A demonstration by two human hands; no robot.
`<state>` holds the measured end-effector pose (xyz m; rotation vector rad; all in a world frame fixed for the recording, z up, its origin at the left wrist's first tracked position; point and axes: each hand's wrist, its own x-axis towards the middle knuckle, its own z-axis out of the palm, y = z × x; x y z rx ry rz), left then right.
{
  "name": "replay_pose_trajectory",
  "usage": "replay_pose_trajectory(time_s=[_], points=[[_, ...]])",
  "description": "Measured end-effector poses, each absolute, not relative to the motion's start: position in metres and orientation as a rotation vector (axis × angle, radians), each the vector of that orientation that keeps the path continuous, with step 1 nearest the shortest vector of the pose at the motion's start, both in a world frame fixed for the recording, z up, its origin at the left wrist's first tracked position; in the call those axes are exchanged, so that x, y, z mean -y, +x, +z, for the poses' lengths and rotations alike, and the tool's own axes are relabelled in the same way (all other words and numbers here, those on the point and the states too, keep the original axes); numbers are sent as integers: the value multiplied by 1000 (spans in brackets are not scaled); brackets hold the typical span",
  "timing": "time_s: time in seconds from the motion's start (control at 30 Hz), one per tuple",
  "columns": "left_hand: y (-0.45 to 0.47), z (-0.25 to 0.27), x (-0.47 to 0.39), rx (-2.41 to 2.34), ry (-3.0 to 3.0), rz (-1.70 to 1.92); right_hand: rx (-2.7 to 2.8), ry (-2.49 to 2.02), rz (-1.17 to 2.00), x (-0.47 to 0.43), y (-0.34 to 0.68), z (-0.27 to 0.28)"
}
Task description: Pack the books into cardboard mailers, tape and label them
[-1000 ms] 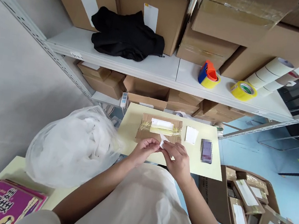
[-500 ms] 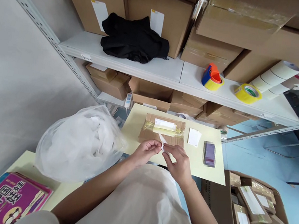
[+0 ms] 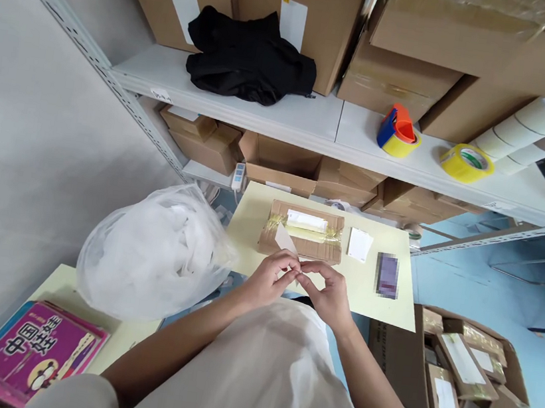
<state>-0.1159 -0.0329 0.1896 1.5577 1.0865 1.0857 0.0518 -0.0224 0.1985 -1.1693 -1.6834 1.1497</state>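
Note:
In front of my body, my left hand (image 3: 269,277) and my right hand (image 3: 329,297) meet with pinched fingertips at the edge of a white paper label (image 3: 285,238). The label slants up and left from the fingers, over the near side of a taped cardboard box (image 3: 301,248). Clear yellowish tape crosses the box, and a white label is on its top. Just right of the box lies a small stack of white labels (image 3: 359,245). Both thumbs press against the index fingers, hiding the pinched part of the label.
The pale yellow table (image 3: 403,315) also bears a blurred purple item (image 3: 387,276). A plastic bag of white scraps (image 3: 143,267) stands left, beside purple books (image 3: 42,354). A carton of parcels (image 3: 400,361) is at right. The shelf (image 3: 357,131) holds tape rolls (image 3: 466,164) and black clothing (image 3: 251,61).
My fingertips have come closer together on the label, and its loose end now shows larger, pointing up and left. The view has shifted slightly.

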Motion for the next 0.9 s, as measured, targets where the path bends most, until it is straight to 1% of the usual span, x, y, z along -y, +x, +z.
replay_pose_trajectory(time_s=[0.17,0.3,0.43,0.63,0.77,0.9], points=[[-115,186,34,-1043,1611,1077,1517,-1120,1379,22,55,190],[-116,181,35,-1058,1455,1057,1396,-1126,1480,17,56,186],[-123,174,35,-1142,1309,1071,1343,-1154,1487,10,56,186],[-146,177,22,-1299,1347,1060,1301,-1215,1451,-3,64,188],[-169,182,-5,-1434,1396,1041,1231,-1257,1427,-14,77,185],[-188,181,-42,-1463,1358,1040,1093,-1322,1432,-21,93,178]])
